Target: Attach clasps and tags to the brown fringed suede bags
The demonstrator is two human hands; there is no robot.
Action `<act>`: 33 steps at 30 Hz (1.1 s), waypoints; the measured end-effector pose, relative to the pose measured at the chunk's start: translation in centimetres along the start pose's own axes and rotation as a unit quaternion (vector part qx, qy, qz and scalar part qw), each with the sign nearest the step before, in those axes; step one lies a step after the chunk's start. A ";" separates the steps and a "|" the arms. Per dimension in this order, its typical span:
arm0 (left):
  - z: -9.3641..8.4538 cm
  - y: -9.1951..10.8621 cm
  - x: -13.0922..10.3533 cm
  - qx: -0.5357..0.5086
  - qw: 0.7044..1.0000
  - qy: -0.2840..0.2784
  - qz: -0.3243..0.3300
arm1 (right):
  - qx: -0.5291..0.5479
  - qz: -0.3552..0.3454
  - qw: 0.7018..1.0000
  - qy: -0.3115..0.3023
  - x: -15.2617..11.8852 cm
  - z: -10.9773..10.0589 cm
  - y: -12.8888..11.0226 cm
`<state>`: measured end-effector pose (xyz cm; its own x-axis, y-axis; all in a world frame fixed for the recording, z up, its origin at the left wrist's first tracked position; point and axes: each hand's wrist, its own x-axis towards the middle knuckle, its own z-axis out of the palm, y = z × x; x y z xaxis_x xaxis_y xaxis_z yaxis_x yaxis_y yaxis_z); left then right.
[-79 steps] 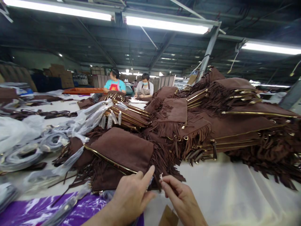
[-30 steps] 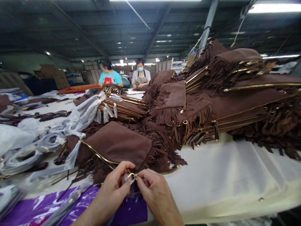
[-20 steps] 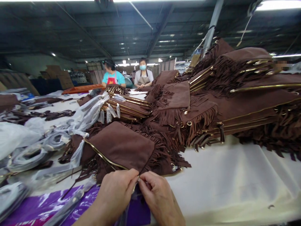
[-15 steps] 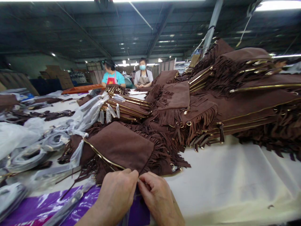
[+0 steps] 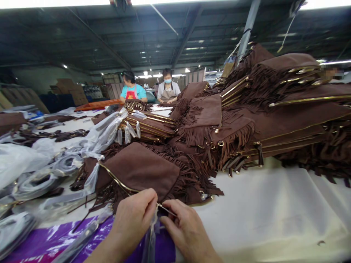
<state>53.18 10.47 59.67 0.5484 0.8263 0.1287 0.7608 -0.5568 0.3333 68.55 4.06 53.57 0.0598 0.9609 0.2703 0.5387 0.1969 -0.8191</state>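
My left hand (image 5: 138, 215) is closed in a pinch at the near corner of a brown fringed bag (image 5: 142, 164) with a gold zipper; what its fingertips hold is hidden. Close beside it, my right hand (image 5: 186, 226) has its fingers curled round a thin pale strand (image 5: 166, 209), which runs to a small shiny spot between the hands. A clear plastic-wrapped strip (image 5: 150, 241) hangs down below the fingers. Under both hands lies a purple plastic sheet (image 5: 90, 239).
Piles of brown fringed bags (image 5: 287, 117) rise at the right and middle. Plastic-wrapped coiled straps (image 5: 35, 186) lie at the left. Across the table (image 5: 263, 212) are two people, one in a red apron (image 5: 132, 94), beside an orange tray (image 5: 98, 105).
My hands have moved slightly apart, and the left has shifted a little left and up. The pale strand and hanging plastic-wrapped strip now show between them.
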 end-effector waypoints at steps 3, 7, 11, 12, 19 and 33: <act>-1.4 -0.5 0.2 -0.080 0.996 0.034 -0.002 | 0.089 0.028 0.996 -0.009 0.0 -1.2 0.3; -2.7 -0.2 1.2 -0.155 0.986 0.057 0.021 | 0.125 -0.001 0.992 0.004 1.5 -2.1 -0.5; -3.2 0.6 2.3 -0.193 0.977 0.076 0.044 | 0.120 -0.049 0.992 -0.009 3.7 -2.0 -2.2; -3.2 0.7 2.5 -0.206 0.974 0.080 0.047 | 0.124 -0.051 0.991 -0.012 4.1 -2.0 -2.4; -0.8 -0.7 2.6 -0.398 0.917 0.005 -0.033 | 0.223 0.029 0.974 0.005 5.0 -1.1 -1.0; 2.6 -0.7 1.7 -0.354 0.933 0.063 -0.028 | 0.084 0.001 0.996 0.029 5.0 -1.7 -1.6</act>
<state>54.46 12.07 57.22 0.4361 0.8806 0.1857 0.3437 -0.3537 0.8699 69.46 8.21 57.09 0.1111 0.9496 0.2932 0.3906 0.2295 -0.8915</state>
